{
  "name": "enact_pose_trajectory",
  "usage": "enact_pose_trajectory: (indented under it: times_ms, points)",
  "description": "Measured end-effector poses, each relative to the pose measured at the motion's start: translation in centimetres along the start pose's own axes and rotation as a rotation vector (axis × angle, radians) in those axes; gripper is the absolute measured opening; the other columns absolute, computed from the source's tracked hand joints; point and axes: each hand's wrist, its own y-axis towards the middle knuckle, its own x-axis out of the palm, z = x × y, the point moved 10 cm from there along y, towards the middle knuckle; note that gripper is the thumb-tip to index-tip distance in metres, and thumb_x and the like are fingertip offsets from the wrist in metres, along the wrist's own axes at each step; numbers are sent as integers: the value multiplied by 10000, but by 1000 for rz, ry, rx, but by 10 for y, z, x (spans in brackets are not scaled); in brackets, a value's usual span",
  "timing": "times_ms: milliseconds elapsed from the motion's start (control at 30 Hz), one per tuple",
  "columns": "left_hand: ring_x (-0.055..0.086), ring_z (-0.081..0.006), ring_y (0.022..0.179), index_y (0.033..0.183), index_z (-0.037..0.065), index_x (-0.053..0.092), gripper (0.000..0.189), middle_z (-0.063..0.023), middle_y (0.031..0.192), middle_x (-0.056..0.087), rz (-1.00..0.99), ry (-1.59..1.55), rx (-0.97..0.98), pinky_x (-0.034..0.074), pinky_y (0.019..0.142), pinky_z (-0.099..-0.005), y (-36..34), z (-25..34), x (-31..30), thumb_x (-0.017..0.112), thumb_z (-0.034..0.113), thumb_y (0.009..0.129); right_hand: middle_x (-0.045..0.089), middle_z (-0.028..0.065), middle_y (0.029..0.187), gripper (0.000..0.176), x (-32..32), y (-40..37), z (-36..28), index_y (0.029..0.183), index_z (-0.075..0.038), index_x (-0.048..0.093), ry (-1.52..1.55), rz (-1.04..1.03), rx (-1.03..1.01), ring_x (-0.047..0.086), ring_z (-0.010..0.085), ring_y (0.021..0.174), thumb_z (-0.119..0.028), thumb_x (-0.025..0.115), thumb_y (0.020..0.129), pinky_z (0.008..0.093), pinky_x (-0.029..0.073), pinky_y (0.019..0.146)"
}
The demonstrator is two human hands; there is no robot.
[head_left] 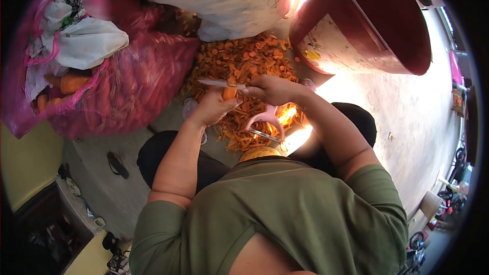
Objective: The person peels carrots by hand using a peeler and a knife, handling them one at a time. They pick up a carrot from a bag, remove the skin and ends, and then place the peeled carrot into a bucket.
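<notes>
My left hand (215, 108) is closed around an orange carrot (229, 93), its end pointing up and away from me. The knife (216, 83) lies across that carrot, its blade pointing left. My right hand (275, 90) grips the knife's handle, and a pink peeler (266, 120) hangs below the same hand, its blade toward me. How the peeler is held is partly hidden. Beneath both hands spreads a heap of carrot peelings and cut pieces (244, 61) on the floor.
A pink mesh bag (147, 76) full of carrots stands at the left, with white plastic (91, 43) on top. Beyond the heap sits a large whitish sack (224, 0). A big red tub (356, 25) is at the upper right. A dark sandal (117, 165) lies at lower left.
</notes>
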Motion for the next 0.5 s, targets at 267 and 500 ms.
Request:
enact_pose_trajectory:
  times_ms: [267,500]
  points:
    - [533,-209,624,940,-2,523,299,-103,750,548,402,337,339,430,584,-305,-5,38,-30,636,223,779,553,153,616,516,-33,-2,46,765,28,584,116,283,288,553,250,592,-468,461,841,371,423,573]
    - [575,-210,662,938,-8,548,293,-128,802,583,425,442,297,444,609,-303,-5,33,-41,656,188,750,494,100,566,517,-33,-2,13,825,26,586,198,148,96,487,169,553,-466,431,863,335,397,537]
